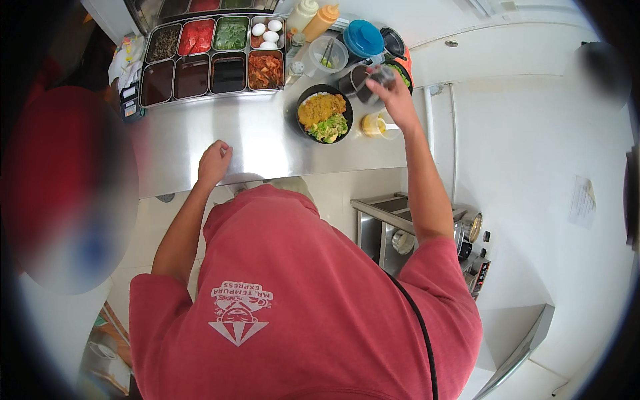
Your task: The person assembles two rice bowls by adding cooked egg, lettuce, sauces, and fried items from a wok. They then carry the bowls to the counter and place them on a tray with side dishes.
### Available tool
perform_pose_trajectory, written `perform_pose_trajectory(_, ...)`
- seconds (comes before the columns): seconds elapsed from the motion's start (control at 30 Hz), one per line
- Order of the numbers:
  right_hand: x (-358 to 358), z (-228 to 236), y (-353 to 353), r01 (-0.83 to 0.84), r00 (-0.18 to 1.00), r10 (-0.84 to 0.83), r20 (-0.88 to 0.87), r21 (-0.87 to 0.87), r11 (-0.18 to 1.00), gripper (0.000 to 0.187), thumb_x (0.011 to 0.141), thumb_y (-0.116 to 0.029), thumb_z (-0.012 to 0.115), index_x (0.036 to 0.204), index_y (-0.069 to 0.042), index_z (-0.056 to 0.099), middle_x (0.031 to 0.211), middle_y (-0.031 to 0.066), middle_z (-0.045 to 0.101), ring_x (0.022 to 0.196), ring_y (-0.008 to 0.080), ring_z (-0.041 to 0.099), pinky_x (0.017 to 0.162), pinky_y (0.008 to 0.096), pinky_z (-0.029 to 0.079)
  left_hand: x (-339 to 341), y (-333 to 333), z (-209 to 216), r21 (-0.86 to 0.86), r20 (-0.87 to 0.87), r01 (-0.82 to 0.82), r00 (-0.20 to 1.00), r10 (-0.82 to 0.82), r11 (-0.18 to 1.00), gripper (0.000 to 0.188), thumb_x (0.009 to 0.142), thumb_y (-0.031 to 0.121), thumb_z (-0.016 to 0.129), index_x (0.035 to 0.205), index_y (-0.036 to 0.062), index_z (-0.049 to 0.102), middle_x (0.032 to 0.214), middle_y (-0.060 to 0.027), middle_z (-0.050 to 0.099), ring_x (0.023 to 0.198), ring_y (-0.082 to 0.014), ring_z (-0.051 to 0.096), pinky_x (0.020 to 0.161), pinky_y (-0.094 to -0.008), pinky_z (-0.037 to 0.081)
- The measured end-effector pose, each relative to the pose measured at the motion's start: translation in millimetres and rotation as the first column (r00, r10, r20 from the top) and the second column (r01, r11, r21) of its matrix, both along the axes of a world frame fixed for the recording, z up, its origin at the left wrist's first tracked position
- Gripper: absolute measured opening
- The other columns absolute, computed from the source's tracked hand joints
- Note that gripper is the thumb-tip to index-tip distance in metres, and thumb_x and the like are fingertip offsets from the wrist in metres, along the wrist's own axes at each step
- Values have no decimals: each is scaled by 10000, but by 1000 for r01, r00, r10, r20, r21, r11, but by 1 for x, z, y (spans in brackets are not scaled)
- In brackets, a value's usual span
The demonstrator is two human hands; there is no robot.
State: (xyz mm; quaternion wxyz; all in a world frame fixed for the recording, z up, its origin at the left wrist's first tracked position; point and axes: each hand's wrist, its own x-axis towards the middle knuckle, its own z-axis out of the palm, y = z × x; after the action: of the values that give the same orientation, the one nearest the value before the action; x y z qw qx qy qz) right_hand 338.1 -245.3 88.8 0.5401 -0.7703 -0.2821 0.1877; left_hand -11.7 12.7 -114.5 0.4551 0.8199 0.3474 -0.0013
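Small, greyish and see-through-looking, with a darker end, a container blurred beyond finer detail is gripped in the right hand, up and to the right of a black bowl of yellow-brown sauce and pale greens. Well apart, the left hand is loosely curled near the tabletop's front edge.

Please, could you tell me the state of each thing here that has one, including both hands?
Right hand: gripping an item
Held item: blurred, cannot tell if open
Left hand: fingers curled, near the counter's edge
Black bowl: uncovered, filled with food
Clear tub: uncovered, utensil inside
Steel pans: uncovered, containing food
Eggs: in shell
Orange squeeze bottle: nozzle on
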Motion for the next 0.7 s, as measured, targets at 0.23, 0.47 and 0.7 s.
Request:
perform_pose_trajectory(0.23, 39, -13, 127, 87, 938, -68, 339, -43, 995, 663, 711, -325, 901, 1191, 25, 608, 1091, 173, 716, 981, 267, 696, 848, 352, 543, -15, -7, -10, -62, 34, 3, 999, -1, 998, 276, 954, 285, 645, 982, 12, 673, 744, -101, 660, 671, -207, 620, 646, -361, 498)
perform_pose_trajectory(0.47, 28, -80, 191, 240, 796, 102, 597, -464, 852, 596, 669, -427, 896, 1038, -27, 653, 977, 176, 717, 982, 360, 666, 839, 455, 533, -45, -28, 14, -171, -36, -120, 993, 116, 978, 302, 971, 291, 650, 1035, -3, 669, 818, -92, 681, 733, -177, 618, 701, -328, 503)
perform_pose_trajectory(0.7, 28, -111, 211, 270, 595, 575, 562, -813, 516, 617, 705, -601, 812, 1040, -96, 696, 1013, 115, 736, 1116, 294, 632, 912, 442, 482, -76, -46, 11, -201, -123, -195, 977, 173, 960, 304, 974, 288, 634, 1073, 2, 668, 865, -115, 693, 768, -205, 643, 725, -347, 508)
